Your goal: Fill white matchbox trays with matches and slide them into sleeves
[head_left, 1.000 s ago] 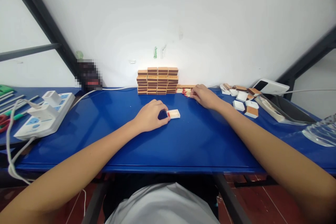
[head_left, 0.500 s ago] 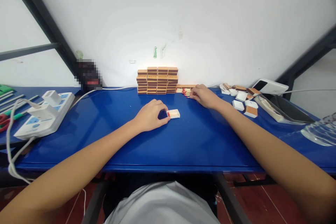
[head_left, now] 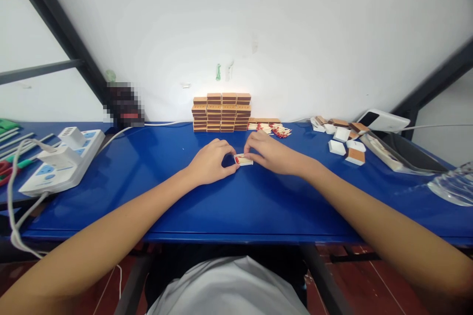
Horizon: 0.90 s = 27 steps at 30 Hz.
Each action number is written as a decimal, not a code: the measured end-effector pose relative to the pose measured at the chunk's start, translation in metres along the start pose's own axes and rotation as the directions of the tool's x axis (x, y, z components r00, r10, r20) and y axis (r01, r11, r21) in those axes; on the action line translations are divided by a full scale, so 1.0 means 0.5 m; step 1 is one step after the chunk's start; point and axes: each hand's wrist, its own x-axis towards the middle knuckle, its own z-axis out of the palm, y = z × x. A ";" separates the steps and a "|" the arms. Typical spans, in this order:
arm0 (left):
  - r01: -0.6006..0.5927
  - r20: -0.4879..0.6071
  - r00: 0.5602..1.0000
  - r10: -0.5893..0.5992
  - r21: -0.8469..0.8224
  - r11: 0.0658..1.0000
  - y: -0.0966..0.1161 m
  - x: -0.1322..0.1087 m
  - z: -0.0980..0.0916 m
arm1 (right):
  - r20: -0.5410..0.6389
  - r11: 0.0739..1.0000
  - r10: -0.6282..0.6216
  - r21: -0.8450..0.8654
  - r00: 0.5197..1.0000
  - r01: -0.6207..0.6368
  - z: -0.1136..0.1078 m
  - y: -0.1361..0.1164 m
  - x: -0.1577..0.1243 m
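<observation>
Blue table (head_left: pixel 207 211) is running along a white wall (head_left: pixel 295 34), dark metal bars (head_left: pixel 55 15) slanting up on both sides. Far left, a white power strip (head_left: pixel 40 184) is lying at an angle with plugs sitting in it. Right of that, a pixelated dark object (head_left: pixel 127 108) is standing by the wall. Your left hand (head_left: pixel 210 162) is resting left of centre, thumb and index curving around a gap, tips clamping the left end of a small white matchbox tray (head_left: pixel 248 163). Tray is lying flat mid-table, open side up, holding matches (head_left: pixel 241 159) with red heads facing your left hand. Behind both, a matchbox stack (head_left: pixel 221 118) is standing against the wall in four columns, leftmost one topping out slightly lower. Your right hand (head_left: pixel 273 153) is working over the tray's right end, thumb and index tips close together at the matches; can't tell if they're pinching any. Just behind that hand, loose matches (head_left: pixel 283 132) are lying in a pile, fronting a low matchbox row (head_left: pixel 264 120). Further right, white trays (head_left: pixel 337 147) and tan boxes (head_left: pixel 355 156) are lying scattered. Past them, a white device (head_left: pixel 384 120) is tilting behind a dark pouch (head_left: pixel 410 152); clear plastic (head_left: pixel 453 189) is sitting near the right edge.
</observation>
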 end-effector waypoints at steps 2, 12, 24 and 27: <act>-0.002 0.003 1.000 0.002 0.002 1.000 0.000 0.000 -0.001 | 0.002 1.000 -0.008 -0.005 1.000 0.008 0.006 -0.011 0.002; 0.036 0.031 0.999 -0.035 -0.016 0.999 0.010 -0.001 -0.010 | -0.190 0.953 0.193 -0.198 0.963 -0.230 -0.031 0.159 -0.018; 0.027 0.037 0.999 -0.027 -0.010 1.000 0.008 0.000 -0.005 | -0.154 0.944 0.210 -0.224 0.965 -0.241 -0.025 0.241 -0.032; 0.021 0.029 0.999 -0.021 -0.016 1.000 0.007 0.000 -0.005 | -0.151 0.947 0.209 -0.216 0.966 -0.238 -0.026 0.242 -0.031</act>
